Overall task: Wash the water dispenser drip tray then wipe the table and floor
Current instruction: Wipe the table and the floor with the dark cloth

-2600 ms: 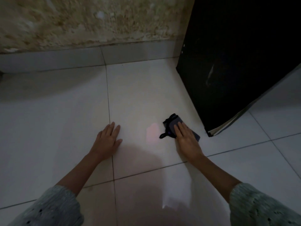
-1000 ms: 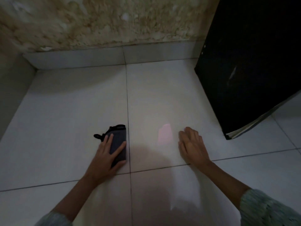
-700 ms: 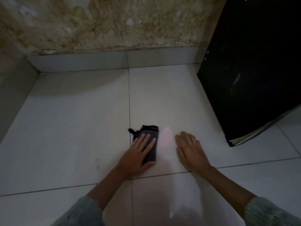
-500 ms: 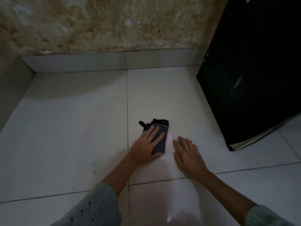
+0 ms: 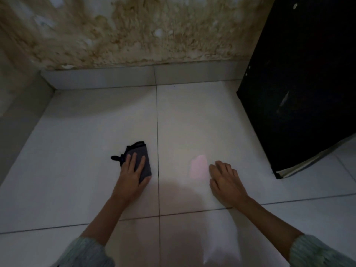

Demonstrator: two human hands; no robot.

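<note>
Left hand (image 5: 133, 177) presses flat on cloth (image 5: 141, 159); right hand (image 5: 226, 183) rests on floor (image 5: 86, 132)

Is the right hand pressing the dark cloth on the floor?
No, the left hand presses the dark cloth; the right hand rests on bare floor tile.

The floor (image 5: 86, 132) lies bare ahead of both hands as far as the skirting (image 5: 115, 78) at its far edge and the wall (image 5: 17, 122) at its left edge. A black cabinet (image 5: 300, 83) stands on the floor's far right, blocking that side; a strip of bare floor runs between it and the right hand (image 5: 227, 184). Nothing lies between the left hand (image 5: 131, 182), flat on the cloth (image 5: 140, 157), and the right.
</note>
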